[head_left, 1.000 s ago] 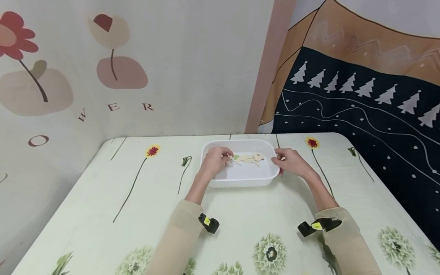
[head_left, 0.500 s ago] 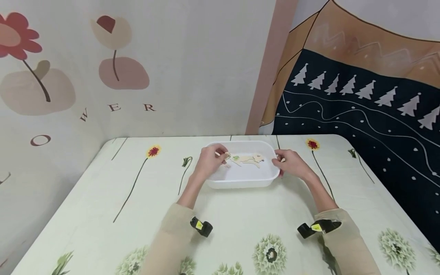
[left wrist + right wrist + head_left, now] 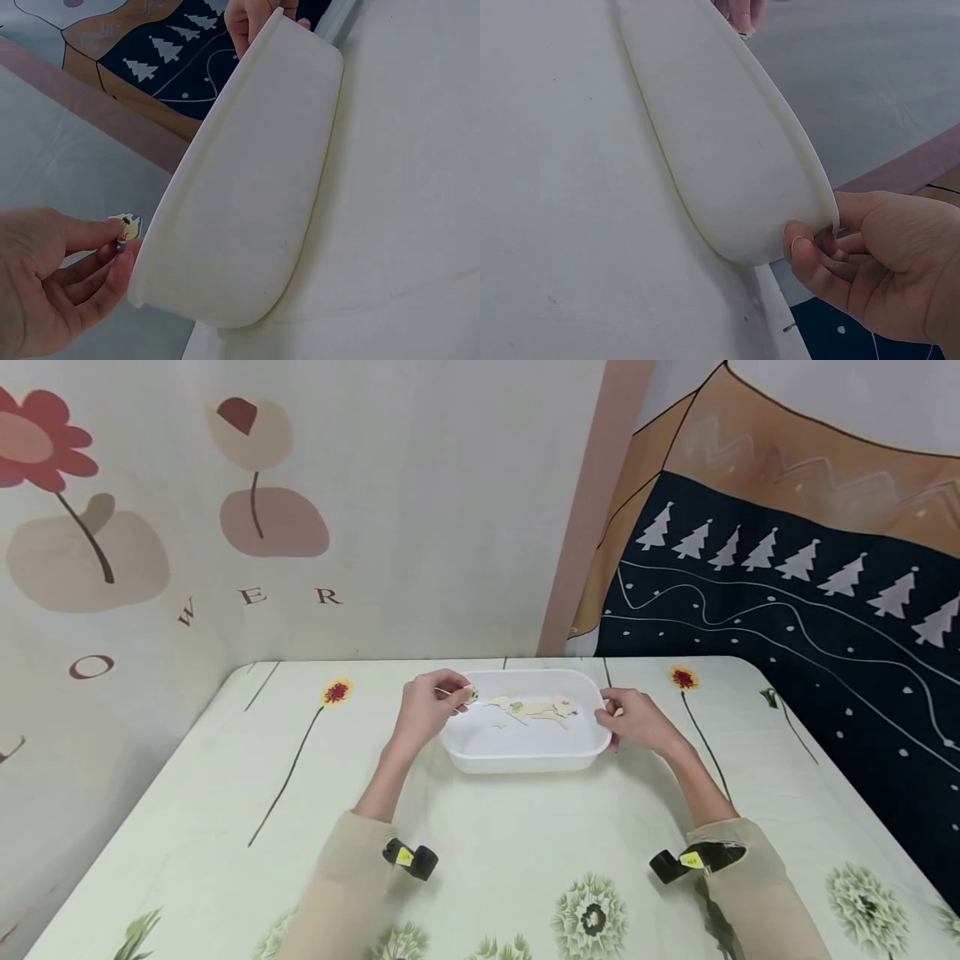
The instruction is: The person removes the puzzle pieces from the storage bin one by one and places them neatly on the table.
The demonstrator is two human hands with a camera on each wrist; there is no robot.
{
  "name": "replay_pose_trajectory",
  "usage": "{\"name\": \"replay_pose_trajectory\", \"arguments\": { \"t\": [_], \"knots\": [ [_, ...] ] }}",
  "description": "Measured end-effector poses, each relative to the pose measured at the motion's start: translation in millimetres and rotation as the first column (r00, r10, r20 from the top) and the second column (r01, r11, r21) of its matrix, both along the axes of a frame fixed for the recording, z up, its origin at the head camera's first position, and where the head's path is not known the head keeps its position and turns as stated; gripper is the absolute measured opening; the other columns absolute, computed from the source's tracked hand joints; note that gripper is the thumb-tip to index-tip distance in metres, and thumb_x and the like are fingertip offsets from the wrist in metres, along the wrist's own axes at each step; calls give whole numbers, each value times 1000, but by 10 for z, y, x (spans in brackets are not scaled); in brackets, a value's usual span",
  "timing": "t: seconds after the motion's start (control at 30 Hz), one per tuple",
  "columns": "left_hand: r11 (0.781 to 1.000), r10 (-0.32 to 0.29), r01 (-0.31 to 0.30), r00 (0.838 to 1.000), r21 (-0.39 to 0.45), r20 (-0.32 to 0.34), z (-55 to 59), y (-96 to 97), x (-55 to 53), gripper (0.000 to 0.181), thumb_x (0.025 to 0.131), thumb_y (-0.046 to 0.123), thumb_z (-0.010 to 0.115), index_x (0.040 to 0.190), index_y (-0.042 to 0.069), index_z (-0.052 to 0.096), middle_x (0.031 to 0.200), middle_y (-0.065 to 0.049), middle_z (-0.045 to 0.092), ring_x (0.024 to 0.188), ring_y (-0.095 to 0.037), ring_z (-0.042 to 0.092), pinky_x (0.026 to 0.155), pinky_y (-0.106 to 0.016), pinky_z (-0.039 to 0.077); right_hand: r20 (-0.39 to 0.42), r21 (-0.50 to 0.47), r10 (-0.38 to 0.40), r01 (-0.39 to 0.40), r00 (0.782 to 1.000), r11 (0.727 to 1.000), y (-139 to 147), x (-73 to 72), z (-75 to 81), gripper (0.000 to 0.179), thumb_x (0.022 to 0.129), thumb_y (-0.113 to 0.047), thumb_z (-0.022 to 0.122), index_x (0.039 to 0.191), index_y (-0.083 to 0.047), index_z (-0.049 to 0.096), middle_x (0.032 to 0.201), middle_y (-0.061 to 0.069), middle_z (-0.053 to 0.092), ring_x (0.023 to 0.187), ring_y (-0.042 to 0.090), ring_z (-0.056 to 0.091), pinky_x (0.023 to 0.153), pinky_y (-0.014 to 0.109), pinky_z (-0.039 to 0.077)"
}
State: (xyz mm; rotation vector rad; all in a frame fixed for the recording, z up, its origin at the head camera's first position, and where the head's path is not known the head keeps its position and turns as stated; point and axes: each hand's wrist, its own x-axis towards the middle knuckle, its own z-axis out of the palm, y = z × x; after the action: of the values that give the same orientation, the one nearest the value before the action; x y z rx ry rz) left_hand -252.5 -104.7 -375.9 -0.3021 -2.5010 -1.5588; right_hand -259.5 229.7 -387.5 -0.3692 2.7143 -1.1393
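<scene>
A white plastic tub (image 3: 525, 762) sits on the table, holding several thin cream cutouts (image 3: 549, 708), one with a green patch. Closer to its near left side lies a small pale piece (image 3: 498, 723). My left hand (image 3: 424, 710) is at the tub's left rim, pinching a small flat cutout (image 3: 130, 226) with blue, green and reddish print between thumb and fingertips. On the opposite side, my right hand (image 3: 637, 718) grips the rim, thumb on top and fingers curled against the outer wall, as the right wrist view shows.
A pale cloth with printed flowers covers the table (image 3: 570, 827). Behind it stand a light wall hanging (image 3: 420, 527) with flower prints and a dark one (image 3: 697, 593) with white trees. Black wrist cameras (image 3: 411, 858) are strapped over both sleeves.
My left hand has moved left, from over the cutouts to the tub's left rim, lifting out a small printed piece. The right hand keeps its hold on the right rim.
</scene>
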Motion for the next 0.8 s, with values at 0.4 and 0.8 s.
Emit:
{"name": "replay_pose_trajectory", "arguments": {
  "t": [0.4,0.8],
  "knots": [
    [995,93,-95,995,41,47,64,-344,22,17,96,8,70,108,-4,70,98,-18,71,77,-22,73,69,-24,59,16,-5,-2,2,1000,1000,-3,3,1,41,98,-8,55,136,9,52,87,15,61,60,20,66,56,25,45],
    [985,169,-171,975,5,145,-157,-618,-60,20,97,10,69,109,-6,68,98,-21,71,79,-27,73,75,-36,60,31,-9,-6,6,1000,1000,-14,8,14,44,98,-8,55,138,9,50,88,14,59,60,20,65,56,24,46]
  ]
}}
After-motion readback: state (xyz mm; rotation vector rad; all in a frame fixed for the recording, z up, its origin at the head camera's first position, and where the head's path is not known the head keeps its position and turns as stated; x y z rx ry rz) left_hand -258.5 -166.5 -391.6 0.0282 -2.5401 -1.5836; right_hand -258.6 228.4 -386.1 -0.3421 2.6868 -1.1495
